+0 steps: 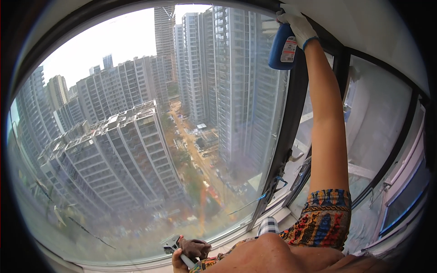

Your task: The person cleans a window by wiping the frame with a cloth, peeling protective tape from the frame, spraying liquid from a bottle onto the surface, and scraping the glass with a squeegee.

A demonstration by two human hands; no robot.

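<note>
High at the upper right, my right hand (300,27), in a white glove with a blue cuff, grips a blue spray bottle (282,47) by its neck. The bottle bears a printed label and hangs in front of the upper corner of a large window pane (136,204). Low in the view, my left hand (178,260) is closed around the pale handle of a scraper-like tool (186,260). The tool's head is close to the bottom of the glass; whether it touches is unclear. Against it is a brown, crumpled cloth-like bundle (196,248), whose hold is partly hidden.
A dark window frame post (290,112) stands right of the pane, with a window handle (296,157) and loose blue strips (281,181). More glazed panels (375,112) extend right. Torn film strips (90,232) cling to the glass. Tall buildings (112,163) stand outside, far below and beyond.
</note>
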